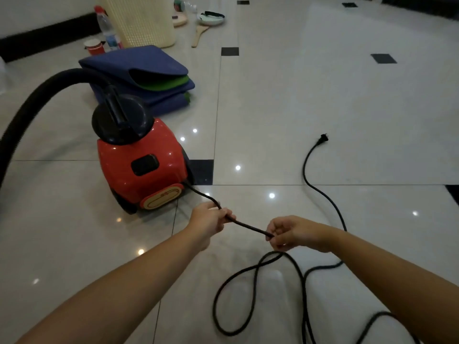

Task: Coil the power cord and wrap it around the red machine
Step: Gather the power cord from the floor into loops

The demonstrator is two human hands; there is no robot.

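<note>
Both hands, left hand (208, 219) and right hand (290, 233), pinch the power cord (248, 227) beside the red machine (141, 167), apparently starting the coil; gathering floor slack comes next.

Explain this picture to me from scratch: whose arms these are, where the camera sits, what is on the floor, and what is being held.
There is one picture, taken by a camera worn on a person's head, looking forward and down, so the two bare arms belong to the wearer. There is no robot. The left hand and the right hand each grip the black cord, with a short stretch pulled between them. That cord comes out of the red machine, a small vacuum with a black hose. The rest of the cord lies in loose loops on the tiled floor, ending in the plug, which lies unplugged. Behind the machine are folded blue mats, a bottle, a cup and a pale basket.
</note>
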